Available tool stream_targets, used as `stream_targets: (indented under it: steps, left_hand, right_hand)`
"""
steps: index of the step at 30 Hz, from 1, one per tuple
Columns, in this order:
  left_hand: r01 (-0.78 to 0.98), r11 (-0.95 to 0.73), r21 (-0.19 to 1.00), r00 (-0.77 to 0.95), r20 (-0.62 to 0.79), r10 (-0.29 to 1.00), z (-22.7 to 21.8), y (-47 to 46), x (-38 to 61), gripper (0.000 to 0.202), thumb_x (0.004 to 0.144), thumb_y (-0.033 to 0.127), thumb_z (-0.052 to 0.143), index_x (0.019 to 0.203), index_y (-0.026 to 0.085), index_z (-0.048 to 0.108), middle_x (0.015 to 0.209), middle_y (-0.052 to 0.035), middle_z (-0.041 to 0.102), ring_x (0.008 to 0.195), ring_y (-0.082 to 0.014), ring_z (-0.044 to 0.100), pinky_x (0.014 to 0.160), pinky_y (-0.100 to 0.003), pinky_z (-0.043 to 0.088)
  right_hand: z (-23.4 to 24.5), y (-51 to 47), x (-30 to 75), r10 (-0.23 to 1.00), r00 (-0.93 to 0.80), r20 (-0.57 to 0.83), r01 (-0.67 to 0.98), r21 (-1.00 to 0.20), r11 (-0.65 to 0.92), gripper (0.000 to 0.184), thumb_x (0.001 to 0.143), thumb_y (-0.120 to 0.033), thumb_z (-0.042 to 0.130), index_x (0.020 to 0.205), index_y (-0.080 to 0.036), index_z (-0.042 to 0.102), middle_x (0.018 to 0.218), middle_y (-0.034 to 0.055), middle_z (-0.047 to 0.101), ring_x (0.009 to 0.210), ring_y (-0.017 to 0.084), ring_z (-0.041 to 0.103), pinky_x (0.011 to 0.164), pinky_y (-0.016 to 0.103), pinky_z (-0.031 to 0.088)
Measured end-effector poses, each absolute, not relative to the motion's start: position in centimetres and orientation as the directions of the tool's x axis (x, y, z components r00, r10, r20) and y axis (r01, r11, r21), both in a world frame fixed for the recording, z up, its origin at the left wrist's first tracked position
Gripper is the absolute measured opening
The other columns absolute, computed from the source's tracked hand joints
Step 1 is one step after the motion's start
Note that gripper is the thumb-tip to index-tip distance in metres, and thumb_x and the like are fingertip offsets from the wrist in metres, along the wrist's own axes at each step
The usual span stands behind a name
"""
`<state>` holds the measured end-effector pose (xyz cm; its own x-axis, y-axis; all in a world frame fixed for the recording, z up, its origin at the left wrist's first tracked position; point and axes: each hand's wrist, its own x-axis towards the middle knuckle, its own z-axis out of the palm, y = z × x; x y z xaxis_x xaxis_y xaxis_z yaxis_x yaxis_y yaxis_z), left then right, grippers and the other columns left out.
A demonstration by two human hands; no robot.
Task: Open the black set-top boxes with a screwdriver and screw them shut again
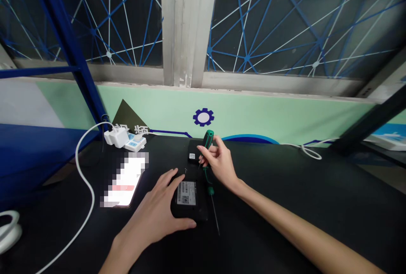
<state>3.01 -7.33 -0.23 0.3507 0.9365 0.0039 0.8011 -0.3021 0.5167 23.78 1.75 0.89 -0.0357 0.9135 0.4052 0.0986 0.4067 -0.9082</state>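
My right hand (pixel 218 160) is closed around a green-and-black screwdriver (pixel 208 138), held nearly upright with its thin shaft pointing down. The tip is just above the far side of a flat black device (pixel 200 210) with a white printed label. Across the left side of this device lies my left hand (pixel 158 206), fingers at its far left corner and thumb along its near edge, gripping it on the table. A second screwdriver (pixel 215 208) lies to the right of the device, its handle partly behind my right hand. Small bright bits (pixel 185 170), perhaps screws, lie past the device.
Another black box (pixel 192 147) with a small label stands behind my right hand. A lit phone (pixel 125 181), pixelated, lies on the left. Beyond it are a power strip (pixel 135 142) and white plug (pixel 116 137), with a white cable (pixel 84 176) curving forward. A wall borders the black table.
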Motion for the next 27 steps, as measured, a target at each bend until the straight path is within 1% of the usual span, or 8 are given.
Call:
stream_targets:
  steps: [4, 7, 10, 13, 16, 19, 23, 27]
  left_hand:
    - [0.800, -0.276, 0.533, 0.328, -0.003, 0.945, -0.3, -7.3, 3.1, 0.093, 0.067, 0.052, 0.079, 0.149, 0.033, 0.040, 0.163, -0.0070, 0.027, 0.148, -0.0349, 0.028, 0.109, -0.053, 0.042]
    - [0.795, -0.267, 0.545, 0.321, -0.005, 0.947, 0.0, -7.4, 3.2, 0.092, 0.066, 0.051, 0.080, 0.148, 0.032, 0.042, 0.163, -0.0071, 0.028, 0.147, -0.0357, 0.030, 0.108, -0.052, 0.043]
    - [0.797, -0.266, 0.542, 0.322, -0.010, 0.947, 0.3, -7.3, 3.3, 0.092, 0.065, 0.050, 0.080, 0.146, 0.031, 0.043, 0.161, -0.0069, 0.030, 0.145, -0.0345, 0.033, 0.110, -0.051, 0.042]
    - [0.796, -0.275, 0.539, 0.327, -0.002, 0.945, 0.4, -7.3, 3.4, 0.092, 0.064, 0.050, 0.080, 0.146, 0.029, 0.044, 0.159, -0.0083, 0.033, 0.144, -0.0347, 0.036, 0.112, -0.051, 0.040]
    - [0.803, -0.250, 0.540, 0.306, -0.014, 0.952, 0.4, -7.3, 3.5, 0.100, 0.064, 0.051, 0.080, 0.150, 0.025, 0.037, 0.160, -0.0112, 0.032, 0.144, -0.0354, 0.035, 0.114, -0.051, 0.037]
    - [0.804, -0.230, 0.548, 0.291, -0.025, 0.957, 0.3, -7.3, 3.5, 0.107, 0.062, 0.051, 0.080, 0.153, 0.021, 0.032, 0.160, -0.0130, 0.031, 0.144, -0.0350, 0.035, 0.115, -0.049, 0.036]
    - [0.786, -0.242, 0.568, 0.308, -0.021, 0.951, 0.2, -7.2, 3.5, 0.104, 0.061, 0.050, 0.080, 0.151, 0.021, 0.036, 0.157, -0.0121, 0.033, 0.140, -0.0345, 0.041, 0.113, -0.048, 0.041]
    - [0.797, -0.244, 0.552, 0.314, -0.034, 0.949, 0.2, -7.1, 3.6, 0.102, 0.061, 0.049, 0.081, 0.149, 0.020, 0.039, 0.155, -0.0124, 0.034, 0.141, -0.0338, 0.038, 0.113, -0.047, 0.040]
  right_hand:
    - [-0.3, 1.5, 23.3, 0.899, 0.010, 0.437, 0.037, -0.899, 0.436, 0.029, 0.088, -0.047, 0.068, 0.093, -0.023, 0.052, 0.059, -0.0036, 0.064, 0.048, 0.014, 0.059, 0.049, 0.024, 0.049]
    - [-1.2, 1.1, 23.5, 0.882, 0.006, 0.471, 0.045, -0.881, 0.470, 0.024, 0.093, -0.045, 0.061, 0.097, -0.022, 0.058, 0.063, -0.0014, 0.065, 0.055, 0.016, 0.061, 0.057, 0.027, 0.050]
    - [-1.8, 0.7, 23.9, 0.864, -0.046, 0.502, 0.075, -0.860, 0.504, 0.024, 0.099, -0.044, 0.052, 0.106, -0.022, 0.058, 0.068, 0.0002, 0.067, 0.061, 0.017, 0.062, 0.064, 0.030, 0.050]
    - [-2.1, 0.3, 24.2, 0.846, -0.110, 0.522, 0.089, -0.842, 0.532, 0.023, 0.101, -0.042, 0.048, 0.109, -0.023, 0.056, 0.072, 0.0009, 0.067, 0.064, 0.018, 0.062, 0.067, 0.032, 0.050]
    - [-2.1, 0.3, 24.2, 0.844, -0.123, 0.523, 0.095, -0.840, 0.534, 0.022, 0.101, -0.042, 0.049, 0.108, -0.023, 0.056, 0.071, 0.0007, 0.067, 0.063, 0.017, 0.063, 0.067, 0.030, 0.050]
    - [-2.1, 0.7, 24.0, 0.864, -0.091, 0.494, 0.086, -0.861, 0.501, 0.025, 0.098, -0.045, 0.052, 0.105, -0.022, 0.058, 0.068, 0.0006, 0.069, 0.060, 0.017, 0.064, 0.062, 0.029, 0.050]
    - [-2.3, 1.3, 23.8, 0.896, -0.048, 0.441, 0.033, -0.896, 0.442, 0.031, 0.094, -0.049, 0.057, 0.103, -0.020, 0.063, 0.064, 0.0008, 0.070, 0.056, 0.017, 0.065, 0.058, 0.028, 0.051]
    - [-2.3, 1.6, 23.7, 0.916, -0.041, 0.400, -0.022, -0.917, 0.399, 0.033, 0.092, -0.050, 0.061, 0.102, -0.019, 0.065, 0.059, 0.0003, 0.069, 0.055, 0.017, 0.067, 0.056, 0.027, 0.052]
